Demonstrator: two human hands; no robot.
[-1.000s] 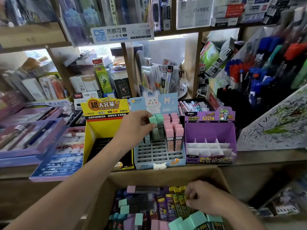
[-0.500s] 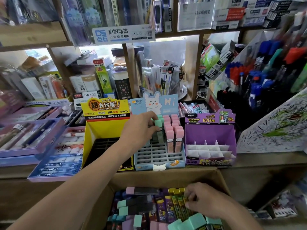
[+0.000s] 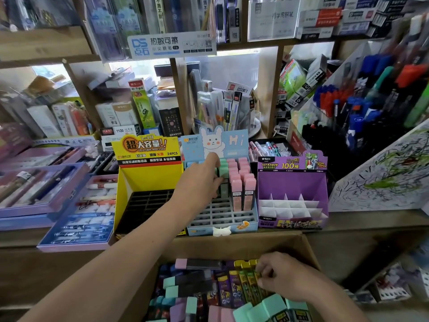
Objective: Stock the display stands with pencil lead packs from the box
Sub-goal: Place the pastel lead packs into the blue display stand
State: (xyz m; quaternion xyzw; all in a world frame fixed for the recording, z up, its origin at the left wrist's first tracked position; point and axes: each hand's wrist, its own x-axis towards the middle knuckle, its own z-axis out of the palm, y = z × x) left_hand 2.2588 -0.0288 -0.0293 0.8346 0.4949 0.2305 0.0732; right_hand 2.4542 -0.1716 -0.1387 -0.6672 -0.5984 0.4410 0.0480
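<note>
item: restocking at the shelf counter, seen from close by.

left hand – reaches over to the blue stand. finger and thumb pinch a green pack, upright in the green column, just beside the pink packs. whether its foot is seated in a slot i cannot tell; the hand hides it.

right hand – down in the box, fingers curled around the yellow-capped packs that stand among a loose mix of colours.

yellow stand and purple stand – slots bare, nothing loaded yet.

risks, as i judge them:
- the green pack may catch on a slot divider and tip. a tilt toward the pink packs could topple that tight row like dominoes.
- the stand looks like light card, so a hard downward push might slide it off the counter edge toward the box.
- the eyes can follow only one hand. the right hand's blind grab could lift several packs at once and drop some, or bring a sort that belongs in another stand.
- the left forearm crosses low over the yellow stand and could knock it on the way back.
</note>
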